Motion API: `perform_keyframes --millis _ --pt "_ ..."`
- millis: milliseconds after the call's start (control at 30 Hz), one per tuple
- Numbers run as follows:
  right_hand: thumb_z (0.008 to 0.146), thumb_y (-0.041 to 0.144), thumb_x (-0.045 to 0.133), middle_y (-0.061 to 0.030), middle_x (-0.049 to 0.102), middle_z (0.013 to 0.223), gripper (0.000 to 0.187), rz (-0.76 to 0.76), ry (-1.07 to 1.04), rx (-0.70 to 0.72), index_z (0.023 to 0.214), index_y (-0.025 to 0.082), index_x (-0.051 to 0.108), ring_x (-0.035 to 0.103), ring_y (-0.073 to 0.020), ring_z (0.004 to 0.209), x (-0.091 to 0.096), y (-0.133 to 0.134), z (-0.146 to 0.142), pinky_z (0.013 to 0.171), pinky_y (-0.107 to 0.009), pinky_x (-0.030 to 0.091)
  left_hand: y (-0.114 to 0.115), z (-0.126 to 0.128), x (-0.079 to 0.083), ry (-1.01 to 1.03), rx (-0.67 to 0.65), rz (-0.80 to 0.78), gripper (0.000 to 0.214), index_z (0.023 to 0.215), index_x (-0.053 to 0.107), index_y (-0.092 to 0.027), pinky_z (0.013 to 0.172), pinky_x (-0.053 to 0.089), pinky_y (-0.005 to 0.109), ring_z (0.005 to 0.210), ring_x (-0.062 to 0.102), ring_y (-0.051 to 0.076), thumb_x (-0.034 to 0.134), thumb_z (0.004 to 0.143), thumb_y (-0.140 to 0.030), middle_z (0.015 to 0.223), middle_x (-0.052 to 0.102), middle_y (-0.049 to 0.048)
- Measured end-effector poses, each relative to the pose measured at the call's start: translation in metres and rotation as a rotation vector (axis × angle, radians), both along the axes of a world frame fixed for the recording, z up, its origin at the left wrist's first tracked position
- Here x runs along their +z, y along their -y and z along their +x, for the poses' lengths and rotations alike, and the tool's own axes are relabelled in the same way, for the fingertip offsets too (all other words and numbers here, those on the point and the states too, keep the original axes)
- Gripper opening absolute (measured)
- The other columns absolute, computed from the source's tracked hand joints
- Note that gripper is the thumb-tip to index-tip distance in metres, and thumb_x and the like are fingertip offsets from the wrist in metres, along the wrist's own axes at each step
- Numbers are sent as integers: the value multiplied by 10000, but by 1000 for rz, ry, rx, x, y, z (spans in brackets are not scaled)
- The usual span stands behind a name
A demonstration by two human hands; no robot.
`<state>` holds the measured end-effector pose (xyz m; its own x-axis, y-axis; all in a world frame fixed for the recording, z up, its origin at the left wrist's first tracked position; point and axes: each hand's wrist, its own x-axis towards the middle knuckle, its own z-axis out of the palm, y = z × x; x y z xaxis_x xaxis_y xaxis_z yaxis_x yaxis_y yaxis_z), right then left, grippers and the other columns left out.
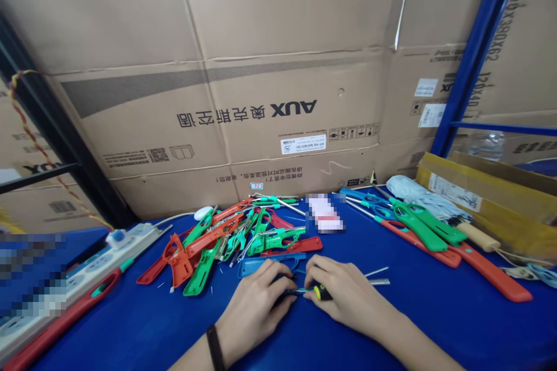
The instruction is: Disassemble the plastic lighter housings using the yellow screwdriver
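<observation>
Head view — right hand (348,294) grips screwdriver (321,291); box (487,192) contents hidden.

I have bare table (435,313) near and to the right of my right hand (343,293), and an open strip left of my left hand (256,301). A pile (226,237) of handles crowds just beyond both hands, and a second heap (426,232) lies farther right. A power strip (100,261) lines the left edge, and boxes (261,98) wall off the back.
</observation>
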<state>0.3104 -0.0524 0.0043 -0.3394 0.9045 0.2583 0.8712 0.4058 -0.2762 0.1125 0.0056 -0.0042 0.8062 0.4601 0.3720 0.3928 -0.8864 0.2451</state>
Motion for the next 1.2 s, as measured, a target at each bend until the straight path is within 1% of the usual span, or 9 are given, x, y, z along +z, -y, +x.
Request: perform_keyframes --millis 133,233,433,500,600,733,867,1033,1200 --pt "821 110 532 22 641 908 126 26 23 48 807 207 612 606 -146 828 -6 -1 1 674 -231 444 -4 -1 -2 5 -39 -11 144 919 617 -216 747 531 293 930 589 188 495 882 -151 1030 614 44" --pt "822 133 532 20 647 918 115 21 32 39 809 206 621 605 -152 830 -6 1 1 676 -241 445 -5 -3 -1 -25 -58 -8 162 933 615 -213 752 534 286 935 589 181 469 898 -153 1050 612 42" --pt "850 194 520 18 647 961 151 -21 63 74 861 241 663 619 -163 852 -3 4 5 683 -252 441 -3 -8 0 -95 -114 93 219 1064 580 -211 757 538 305 954 572 195 432 915 -151 1117 602 45" --pt "844 231 543 12 641 1002 147 -52 50 94 901 254 676 626 -172 875 0 3 8 711 -256 441 -3 -7 1 -97 -113 81 233 1085 572 -219 759 530 309 966 563 198 439 907 -149 1114 604 37" --pt "827 287 579 7 629 1053 127 -84 9 109 873 256 693 635 -176 870 9 -2 10 733 -256 433 -5 -4 5 -83 -83 -1 171 988 609 -226 757 510 296 951 557 189 474 896 -177 1035 620 24" --pt "798 278 610 24 656 932 79 -126 -56 150 803 241 679 630 -149 810 17 -12 8 690 -222 414 -6 1 9 -56 -58 -81 108 867 637 -219 764 475 292 908 557 179 530 882 -214 955 633 9" --pt "767 242 617 38 675 855 70 -175 -99 153 804 245 676 626 -138 793 16 -19 10 683 -212 399 -8 3 10 -12 -30 -196 90 866 666 -232 780 453 276 889 567 161 579 863 -207 941 644 -6" --pt "738 206 600 39 701 844 105 -246 -109 146 794 247 679 634 -155 812 15 -23 13 695 -227 392 -19 4 7 23 6 -388 103 861 708 -247 793 450 250 856 599 143 646 815 -179 890 658 -10" --pt "756 260 602 22 704 844 92 -278 -117 152 794 243 684 634 -165 802 16 -27 14 688 -236 396 -25 6 4 75 9 -526 83 834 732 -233 803 453 247 846 618 145 675 791 -192 880 670 3"
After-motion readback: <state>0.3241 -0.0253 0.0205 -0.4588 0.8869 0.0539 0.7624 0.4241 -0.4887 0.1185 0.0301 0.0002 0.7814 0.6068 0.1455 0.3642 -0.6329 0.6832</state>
